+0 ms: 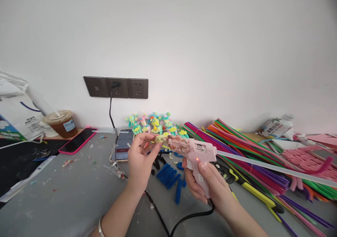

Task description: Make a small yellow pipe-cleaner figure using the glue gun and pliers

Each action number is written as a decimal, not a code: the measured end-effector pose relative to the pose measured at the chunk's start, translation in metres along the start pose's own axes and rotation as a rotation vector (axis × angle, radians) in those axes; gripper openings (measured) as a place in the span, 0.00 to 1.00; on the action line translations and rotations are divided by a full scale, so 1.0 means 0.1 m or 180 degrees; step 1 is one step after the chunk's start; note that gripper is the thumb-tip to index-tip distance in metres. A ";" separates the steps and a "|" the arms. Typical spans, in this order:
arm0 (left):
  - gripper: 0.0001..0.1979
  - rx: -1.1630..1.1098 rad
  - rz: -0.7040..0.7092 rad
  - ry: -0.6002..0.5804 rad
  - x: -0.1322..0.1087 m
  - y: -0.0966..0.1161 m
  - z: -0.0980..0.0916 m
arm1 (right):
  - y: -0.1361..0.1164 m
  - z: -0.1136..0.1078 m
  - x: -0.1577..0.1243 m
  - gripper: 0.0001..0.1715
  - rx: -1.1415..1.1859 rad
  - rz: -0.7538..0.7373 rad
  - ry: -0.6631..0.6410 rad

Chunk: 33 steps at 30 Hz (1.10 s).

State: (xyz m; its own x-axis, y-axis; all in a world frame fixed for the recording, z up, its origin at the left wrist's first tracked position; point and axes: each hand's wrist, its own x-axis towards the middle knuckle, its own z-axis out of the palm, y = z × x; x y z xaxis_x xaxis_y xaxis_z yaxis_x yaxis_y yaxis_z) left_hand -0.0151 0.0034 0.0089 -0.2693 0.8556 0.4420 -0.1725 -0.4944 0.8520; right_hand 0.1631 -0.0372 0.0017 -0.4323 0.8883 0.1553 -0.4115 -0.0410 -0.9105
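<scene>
My right hand is closed round the grip of a pink hot glue gun; its red light is on and a clear glue stick pokes out the back to the right. The gun's nozzle touches a small yellow fuzzy piece pinched in the fingertips of my left hand. Both hands hover above the grey table. Short blue pipe-cleaner pieces lie on the table under the hands. A black cord runs from the gun toward me.
Several small colourful pipe-cleaner figures stand by the wall. A big pile of coloured pipe cleaners fills the right side, with yellow-handled pliers. Left: a pink-cased phone, another phone, an iced drink cup, a box. Wall sockets behind.
</scene>
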 end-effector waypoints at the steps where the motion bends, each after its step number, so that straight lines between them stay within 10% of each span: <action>1: 0.09 -0.0002 0.0006 0.0002 0.00 0.00 0.00 | 0.00 0.00 0.00 0.21 0.0014 0.0007 -0.0010; 33: 0.08 0.0385 0.0017 0.0002 0.01 0.01 -0.03 | -0.10 -0.01 0.02 0.27 -0.0268 0.0203 0.0286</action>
State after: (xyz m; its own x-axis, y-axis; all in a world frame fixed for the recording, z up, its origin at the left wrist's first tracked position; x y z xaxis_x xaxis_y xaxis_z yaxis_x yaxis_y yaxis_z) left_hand -0.0185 0.0029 0.0095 -0.2706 0.8529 0.4466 -0.0554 -0.4769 0.8772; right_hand 0.1675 -0.0349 0.0111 -0.3803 0.9226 0.0646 -0.3151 -0.0635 -0.9469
